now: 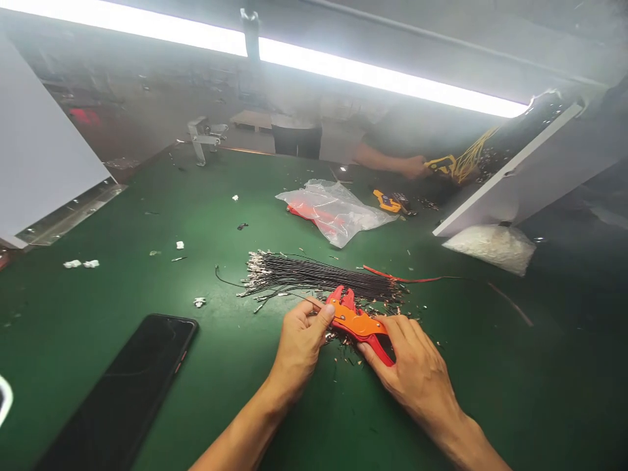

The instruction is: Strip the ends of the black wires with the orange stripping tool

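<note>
My right hand (415,366) is wrapped round the red handles of an orange and red wire stripper (356,320) low on the green table (147,216). My left hand (299,337) pinches a thin black wire right at the tool's jaws, thumb and finger pressed together. Just beyond the hands lies a bundle of black wires with metal terminals (314,278). A loose red wire (407,279) runs off to the right from the bundle. Small cut scraps litter the mat under the tool.
A black phone (132,386) lies at the lower left. A clear plastic bag with red parts (333,209) sits further back, a bag of white pieces (490,245) at the right. Another person's hand (415,167) holds yellow wires across the table. White panels flank both sides.
</note>
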Action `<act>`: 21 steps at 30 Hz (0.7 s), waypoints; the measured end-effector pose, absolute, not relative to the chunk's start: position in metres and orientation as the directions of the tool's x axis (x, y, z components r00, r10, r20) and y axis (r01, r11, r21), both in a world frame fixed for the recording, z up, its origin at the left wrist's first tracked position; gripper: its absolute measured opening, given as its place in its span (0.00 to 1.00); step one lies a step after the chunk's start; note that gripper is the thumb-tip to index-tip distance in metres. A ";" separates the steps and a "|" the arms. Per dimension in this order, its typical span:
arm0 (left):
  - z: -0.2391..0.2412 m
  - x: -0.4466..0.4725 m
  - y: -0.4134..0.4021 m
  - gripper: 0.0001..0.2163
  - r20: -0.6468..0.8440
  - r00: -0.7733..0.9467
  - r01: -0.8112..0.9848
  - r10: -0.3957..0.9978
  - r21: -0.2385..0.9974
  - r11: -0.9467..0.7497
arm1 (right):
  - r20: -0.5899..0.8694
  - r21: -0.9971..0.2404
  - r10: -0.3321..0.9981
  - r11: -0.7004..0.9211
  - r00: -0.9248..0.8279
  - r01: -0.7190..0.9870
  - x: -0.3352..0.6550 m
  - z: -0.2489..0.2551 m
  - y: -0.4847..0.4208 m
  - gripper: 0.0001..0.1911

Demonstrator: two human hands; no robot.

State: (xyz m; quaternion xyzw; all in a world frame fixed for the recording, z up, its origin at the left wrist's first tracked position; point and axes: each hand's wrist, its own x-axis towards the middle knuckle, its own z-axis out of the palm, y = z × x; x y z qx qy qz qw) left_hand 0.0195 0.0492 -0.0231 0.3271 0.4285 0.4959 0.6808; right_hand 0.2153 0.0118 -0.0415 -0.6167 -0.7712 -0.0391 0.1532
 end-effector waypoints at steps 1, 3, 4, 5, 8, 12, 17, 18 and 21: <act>-0.023 0.020 0.049 0.24 -0.259 0.140 -0.393 0.956 0.871 0.294 | 0.284 -0.125 0.939 0.236 -0.193 0.964 0.216 -0.042 0.012 0.17; -0.023 0.020 0.049 0.24 -0.259 0.141 -0.392 0.955 0.871 0.295 | 0.282 -0.121 0.939 0.238 -0.196 0.964 0.216 -0.043 0.011 0.18; -0.023 0.020 0.049 0.24 -0.259 0.143 -0.393 0.955 0.871 0.295 | 0.281 -0.120 0.939 0.238 -0.197 0.964 0.216 -0.043 0.011 0.18; -0.022 0.020 0.049 0.24 -0.258 0.146 -0.394 0.955 0.870 0.295 | 0.280 -0.115 0.939 0.237 -0.197 0.965 0.217 -0.043 0.011 0.18; -0.021 0.019 0.049 0.24 -0.254 0.154 -0.398 0.955 0.869 0.295 | 0.279 -0.076 0.939 0.231 -0.202 0.970 0.217 -0.043 0.011 0.19; -0.021 0.019 0.050 0.24 -0.249 0.156 -0.402 0.956 0.868 0.292 | 0.281 -0.027 0.940 0.207 -0.191 0.978 0.218 -0.044 0.012 0.20; -0.020 0.019 0.050 0.24 -0.250 0.154 -0.403 0.956 0.867 0.292 | 0.269 -0.046 0.950 0.178 -0.160 0.983 0.218 -0.043 0.013 0.21; -0.019 0.019 0.050 0.24 -0.252 0.155 -0.402 0.955 0.867 0.294 | 0.269 -0.050 0.950 0.175 -0.156 0.983 0.218 -0.043 0.013 0.21; -0.019 0.019 0.049 0.23 -0.258 0.154 -0.397 0.954 0.868 0.299 | 0.280 -0.055 0.948 0.175 -0.153 0.983 0.217 -0.041 0.012 0.22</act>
